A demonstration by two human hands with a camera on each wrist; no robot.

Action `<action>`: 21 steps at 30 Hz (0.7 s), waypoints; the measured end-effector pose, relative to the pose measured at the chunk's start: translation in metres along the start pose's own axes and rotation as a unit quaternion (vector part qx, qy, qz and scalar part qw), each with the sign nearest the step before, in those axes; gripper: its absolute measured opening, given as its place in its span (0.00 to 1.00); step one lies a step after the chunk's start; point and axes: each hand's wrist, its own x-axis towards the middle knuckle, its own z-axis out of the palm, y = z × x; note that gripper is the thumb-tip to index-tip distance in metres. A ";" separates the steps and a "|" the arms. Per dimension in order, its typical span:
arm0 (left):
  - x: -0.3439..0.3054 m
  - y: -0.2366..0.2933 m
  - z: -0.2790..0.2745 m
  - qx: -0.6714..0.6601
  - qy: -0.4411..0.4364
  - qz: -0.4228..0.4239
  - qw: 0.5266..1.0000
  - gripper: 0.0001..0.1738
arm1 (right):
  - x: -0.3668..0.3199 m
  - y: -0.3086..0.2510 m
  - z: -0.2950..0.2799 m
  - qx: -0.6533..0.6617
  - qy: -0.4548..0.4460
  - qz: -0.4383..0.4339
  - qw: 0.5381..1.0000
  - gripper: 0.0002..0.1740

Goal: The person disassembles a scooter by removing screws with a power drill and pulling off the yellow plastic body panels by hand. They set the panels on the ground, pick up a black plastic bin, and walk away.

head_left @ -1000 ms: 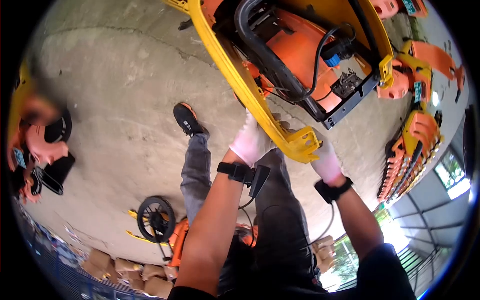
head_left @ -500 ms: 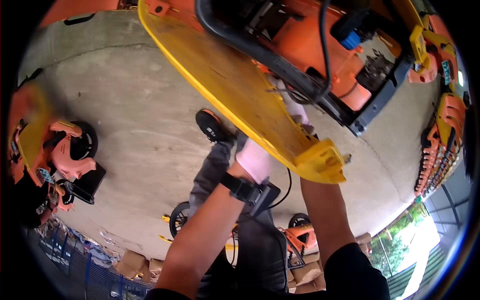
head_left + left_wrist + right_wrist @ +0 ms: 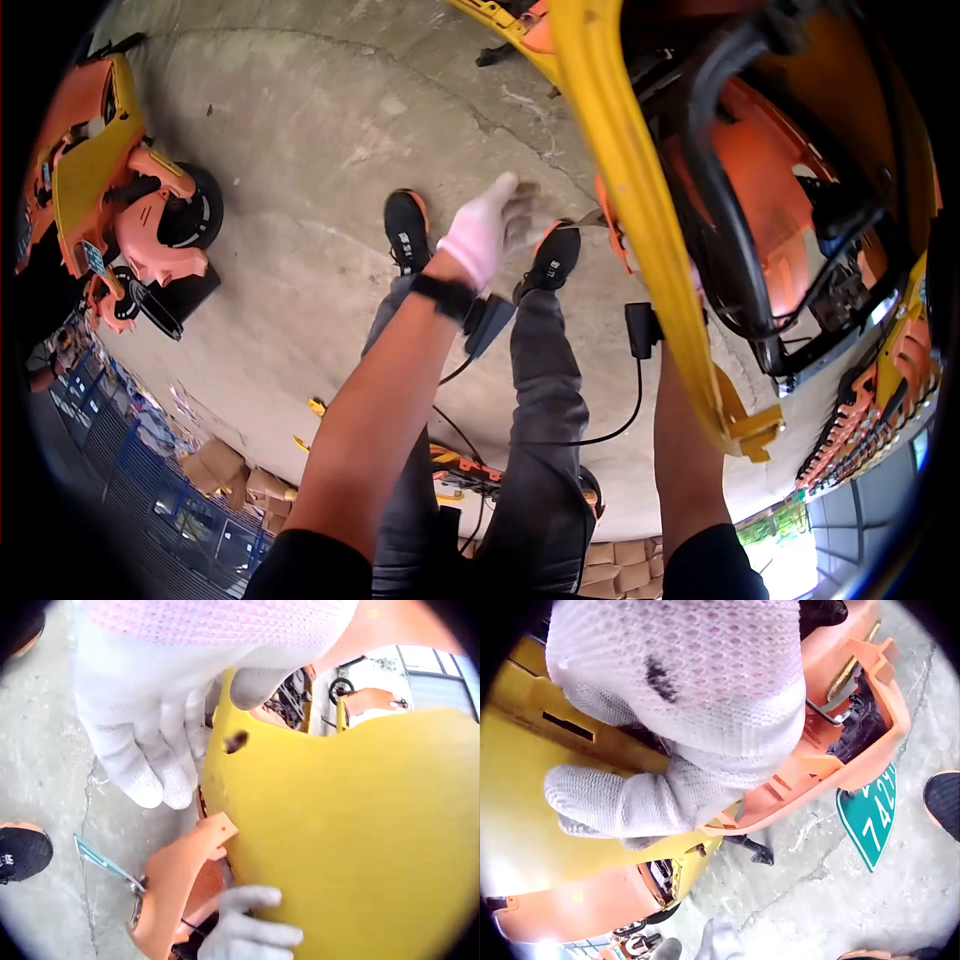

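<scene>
My left hand (image 3: 490, 228), in a white-and-pink knit glove, is held over the concrete floor beside the e-bike body, its fingers extended. In the left wrist view that glove (image 3: 142, 690) overlaps the top corner of the yellow side panel (image 3: 337, 832). The long yellow panel (image 3: 640, 220) slants down beside a black tube frame (image 3: 715, 190) and orange bodywork (image 3: 755, 160). My right hand is largely hidden behind the panel in the head view. In the right wrist view, my right hand (image 3: 682, 735) grips the panel's edge, next to an orange tail piece (image 3: 780, 799) with a green licence plate (image 3: 870, 821).
More orange-and-yellow e-bikes stand at the left (image 3: 140, 210) and a row of orange parts (image 3: 860, 420) at the right. Both shoes (image 3: 405, 230) are on the floor. Cardboard boxes (image 3: 215, 465) lie behind. A cable (image 3: 590, 440) runs across between the wrists.
The left hand has come off the yellow panel and moved away to its left. The panel and frame now appear farther right and steeper, the right hand still at the panel.
</scene>
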 end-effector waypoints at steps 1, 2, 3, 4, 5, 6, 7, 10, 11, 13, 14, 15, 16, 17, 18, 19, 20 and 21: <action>0.016 0.002 -0.004 -0.021 -0.008 0.007 1.000 0.33 | 0.000 0.000 0.000 -0.003 0.001 0.001 1.000 0.20; 0.031 0.001 -0.005 -0.015 -0.023 0.036 0.999 0.34 | 0.001 -0.001 0.000 -0.007 0.002 0.003 1.000 0.20; 0.053 -0.008 -0.011 0.062 -0.038 0.091 0.993 0.35 | 0.001 -0.001 0.001 -0.011 0.005 0.004 1.000 0.20; 0.071 -0.008 -0.010 0.138 -0.059 0.146 0.978 0.36 | 0.002 -0.001 0.002 -0.015 0.004 0.004 1.000 0.20; 0.091 -0.009 -0.006 0.138 -0.071 0.146 0.977 0.36 | 0.001 -0.001 0.003 -0.025 0.004 0.001 1.000 0.20; 0.106 -0.008 0.003 0.029 -0.060 0.082 0.994 0.37 | 0.002 0.000 0.003 -0.031 0.007 0.004 0.999 0.20; 0.121 -0.006 0.011 -0.077 -0.048 0.014 0.996 0.38 | 0.003 0.000 0.003 -0.036 0.007 0.004 0.999 0.20; 0.157 -0.016 0.032 -0.188 -0.087 -0.055 0.977 0.40 | 0.001 -0.001 0.003 -0.053 0.008 -0.001 0.999 0.20; 0.168 -0.016 0.033 -0.188 -0.133 -0.082 0.970 0.41 | 0.002 -0.002 0.003 -0.057 0.005 -0.001 0.998 0.20; 0.186 -0.025 0.048 -0.232 -0.130 -0.052 0.963 0.40 | -0.001 -0.007 0.001 -0.062 0.004 0.000 0.998 0.21; 0.192 -0.030 0.047 -0.281 -0.127 -0.020 0.951 0.40 | -0.001 -0.009 0.001 -0.061 0.005 0.004 0.998 0.21; 0.188 -0.026 0.052 -0.265 -0.106 -0.031 0.958 0.39 | -0.002 -0.011 0.001 -0.061 0.009 0.007 0.998 0.21; 0.188 -0.023 0.059 -0.250 -0.092 -0.046 0.963 0.38 | -0.002 -0.011 0.002 -0.065 0.011 0.007 0.998 0.21; 0.187 -0.020 0.061 -0.275 -0.105 -0.058 0.954 0.37 | -0.004 -0.011 0.002 -0.068 0.012 0.009 0.998 0.21; 0.185 -0.018 0.061 -0.279 -0.106 -0.064 0.952 0.37 | -0.005 -0.012 0.003 -0.071 0.018 0.008 0.997 0.21; 0.186 -0.013 0.059 -0.300 -0.123 -0.090 0.942 0.37 | -0.006 -0.013 0.003 -0.074 0.020 0.010 0.997 0.21; 0.188 -0.004 0.060 -0.319 -0.143 -0.111 0.930 0.37 | -0.005 -0.013 0.004 -0.078 0.020 0.010 0.997 0.22; 0.211 -0.011 0.058 -0.402 -0.218 -0.080 0.886 0.38 | -0.004 -0.013 0.005 -0.083 0.017 0.012 0.996 0.22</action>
